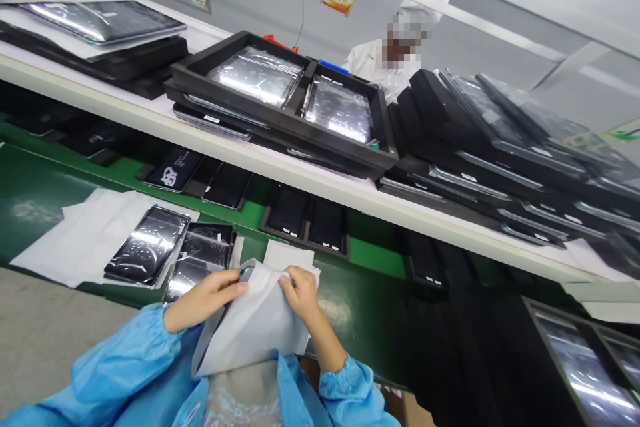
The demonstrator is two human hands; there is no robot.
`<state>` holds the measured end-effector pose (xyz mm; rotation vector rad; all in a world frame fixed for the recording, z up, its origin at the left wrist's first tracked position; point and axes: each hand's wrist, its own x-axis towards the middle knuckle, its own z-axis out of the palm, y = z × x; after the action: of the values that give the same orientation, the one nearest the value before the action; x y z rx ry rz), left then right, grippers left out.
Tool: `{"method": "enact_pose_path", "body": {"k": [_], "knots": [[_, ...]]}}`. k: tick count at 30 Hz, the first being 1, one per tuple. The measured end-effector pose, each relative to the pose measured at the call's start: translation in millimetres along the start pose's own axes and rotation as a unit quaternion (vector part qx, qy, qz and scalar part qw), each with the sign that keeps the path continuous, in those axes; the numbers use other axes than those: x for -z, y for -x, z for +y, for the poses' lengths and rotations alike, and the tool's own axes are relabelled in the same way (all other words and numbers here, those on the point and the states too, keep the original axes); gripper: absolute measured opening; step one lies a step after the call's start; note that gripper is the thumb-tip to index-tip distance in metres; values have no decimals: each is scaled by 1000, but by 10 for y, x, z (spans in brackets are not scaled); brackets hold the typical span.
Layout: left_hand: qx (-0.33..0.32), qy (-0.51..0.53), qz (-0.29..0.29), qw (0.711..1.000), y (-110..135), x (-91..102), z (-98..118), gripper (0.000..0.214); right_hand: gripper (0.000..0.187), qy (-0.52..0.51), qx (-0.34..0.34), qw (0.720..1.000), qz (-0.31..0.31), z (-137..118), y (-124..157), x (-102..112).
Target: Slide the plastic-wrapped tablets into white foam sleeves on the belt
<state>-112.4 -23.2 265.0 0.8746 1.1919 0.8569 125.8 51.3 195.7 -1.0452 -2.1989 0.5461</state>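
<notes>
Pinching white wrapper (257, 330) by upper edge, left hand (207, 297) and right hand (301, 293) apart, at near edge of bench (370, 333), apparently for tautness. To left, on white sheets (93, 233), probably against scratches: glossy panels (149, 245).

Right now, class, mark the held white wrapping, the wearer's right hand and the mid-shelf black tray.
White wrapping (256, 325): head view, broad front face.
Right hand (303, 291): head view, its back.
Black tray (290, 128): head view, front wall.

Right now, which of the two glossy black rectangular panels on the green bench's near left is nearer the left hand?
The right panel, partly hidden behind the left hand; the left panel lies clear of it.
</notes>
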Motion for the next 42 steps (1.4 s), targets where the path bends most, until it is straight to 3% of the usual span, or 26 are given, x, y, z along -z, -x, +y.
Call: {"method": "enact_pose_path", "body": {"k": [2,7,14,18,23,25,28,32,35,38,42], "knots": [[-29,-27,-25,999,-42,71,33,37,47,-5,-6,1000,-13,-21,-51,-8],[25,-23,-34,999,-140,249,-8,47,48,-17,-33,999,-37,-61,-104,-24],[-60,-72,-108,990,-305,407,227,39,48,-1,-64,996,-67,-168,-161,-108],[-87,-167,-105,977,-342,440,306,29,47,9,-84,993,-84,-219,-212,-179],[-45,-172,-172,969,-326,549,349,29,46,4,-106,991,-83,-216,-217,-262],[-62,-218,-196,954,-325,594,391,34,47,-2,-102,991,-82,-210,-214,-310],[-124,-341,-217,906,-304,601,487,36,47,-8,-87,993,-77,-223,-236,-389],[-123,-505,-167,838,-207,512,599,49,46,-2,-74,995,-65,-278,-303,-464],[-110,-548,-126,820,-139,492,621,51,45,8,-78,995,-60,-323,-350,-492],[-108,-501,-97,853,-144,605,586,37,46,14,-87,994,-61,-343,-375,-501],[-62,-224,-102,967,-242,847,417,25,47,13,-113,992,-52,-315,-356,-507]]}}
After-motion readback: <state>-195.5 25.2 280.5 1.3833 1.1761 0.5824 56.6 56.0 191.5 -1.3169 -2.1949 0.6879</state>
